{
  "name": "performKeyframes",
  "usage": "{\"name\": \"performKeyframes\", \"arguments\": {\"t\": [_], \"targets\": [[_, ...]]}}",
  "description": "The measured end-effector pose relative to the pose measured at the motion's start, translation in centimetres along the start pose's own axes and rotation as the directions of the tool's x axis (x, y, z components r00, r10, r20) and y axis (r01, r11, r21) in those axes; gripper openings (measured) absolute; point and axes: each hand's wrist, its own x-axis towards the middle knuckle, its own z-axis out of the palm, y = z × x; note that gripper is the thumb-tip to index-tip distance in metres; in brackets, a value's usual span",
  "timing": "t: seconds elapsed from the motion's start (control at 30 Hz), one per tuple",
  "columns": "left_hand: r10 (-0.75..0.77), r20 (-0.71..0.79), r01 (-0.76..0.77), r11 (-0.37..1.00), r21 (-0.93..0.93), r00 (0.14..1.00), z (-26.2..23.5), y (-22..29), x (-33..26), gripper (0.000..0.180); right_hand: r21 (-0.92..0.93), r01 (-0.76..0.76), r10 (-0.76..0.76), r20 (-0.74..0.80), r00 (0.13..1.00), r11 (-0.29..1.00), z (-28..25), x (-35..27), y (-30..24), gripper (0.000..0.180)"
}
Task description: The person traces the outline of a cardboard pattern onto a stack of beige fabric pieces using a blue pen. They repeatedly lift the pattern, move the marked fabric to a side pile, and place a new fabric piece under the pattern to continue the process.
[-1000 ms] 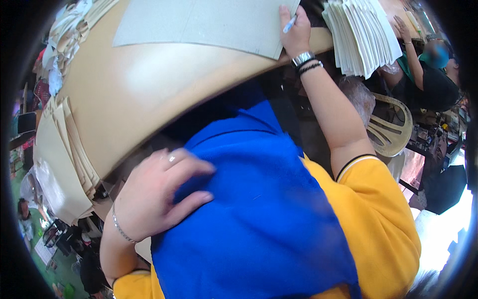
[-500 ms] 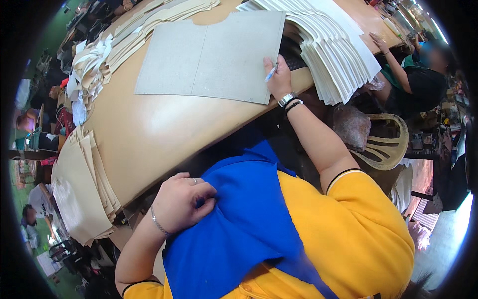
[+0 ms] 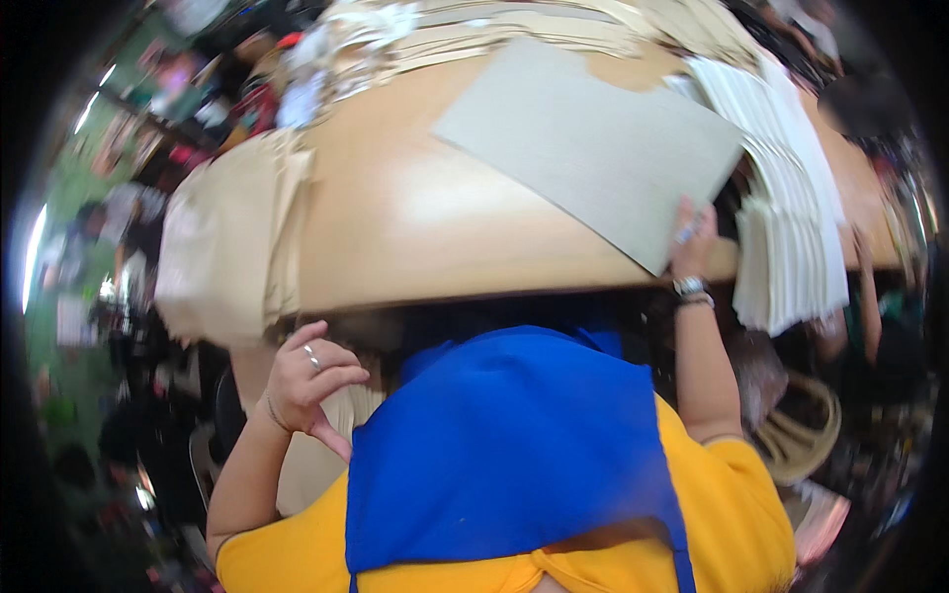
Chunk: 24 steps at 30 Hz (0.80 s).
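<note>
While the right hand (image 3: 695,237) reaches up to the near edge of a tan worktop (image 3: 415,227), its grip is closed around a small pale pen-like object (image 3: 685,234), too blurred to name for certain. That hand also rests on the near corner of a large grey cardboard sheet (image 3: 593,148), which lies flat on the worktop and is turned at an angle to its edge. A watch and a dark band sit on the right wrist. Just right of the sheet, a thick stack of white sheets (image 3: 791,217) fans over the worktop edge. At the left end of the worktop, a pile of tan paper pieces (image 3: 232,247) hangs over the side. The left hand (image 3: 306,381) is below the worktop, apart from it, with the fingers loosely curled and nothing held; a ring shows on one finger. A blue apron (image 3: 504,445) over a yellow shirt (image 3: 732,514) fills the lower middle of the view.
</note>
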Motion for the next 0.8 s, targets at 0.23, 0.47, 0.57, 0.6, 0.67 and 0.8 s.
{"name": "performKeyframes", "arguments": {"t": [0.23, 0.47, 0.57, 0.6, 0.67, 0.8], "targets": [[0.097, 0.031, -0.099, 0.993, 0.067, 0.995, 1.4, 4.1, -4.2, 0.039, 0.110, 0.004, -0.011, 0.064, 0.998, 0.994, -0.5, 0.3, 0.7, 0.031], [0.099, -0.138, -0.082, 0.989, 0.121, 0.986, 1.7, 2.9, -3.8, 0.012, 0.083, 0.016, -0.023, 0.082, 0.996, 0.996, -0.3, 0.6, 0.8, 0.034], [0.029, -0.301, -0.008, 0.997, 0.071, 0.953, 1.3, 0.0, -3.3, 0.009, 0.098, 0.017, -0.024, 0.069, 0.997, 0.995, -0.6, 0.7, 0.9, 0.031], [-0.161, -0.346, 0.171, 0.985, 0.000, 0.924, 0.8, -1.6, -3.4, 0.011, 0.072, 0.035, -0.040, 0.068, 0.997, 0.997, -0.7, 0.9, 1.2, 0.031], [-0.495, -0.383, 0.556, 0.829, 0.063, 0.780, -0.5, -5.2, -3.7, 0.017, 0.095, 0.016, -0.023, 0.076, 0.997, 0.995, -0.5, 0.8, 1.3, 0.032], [-0.587, -0.542, 0.795, 0.376, 0.475, 0.601, 1.8, -13.7, -7.3, 0.036, 0.098, 0.017, -0.025, 0.079, 0.997, 0.995, -0.3, 0.7, 1.4, 0.033]]}}
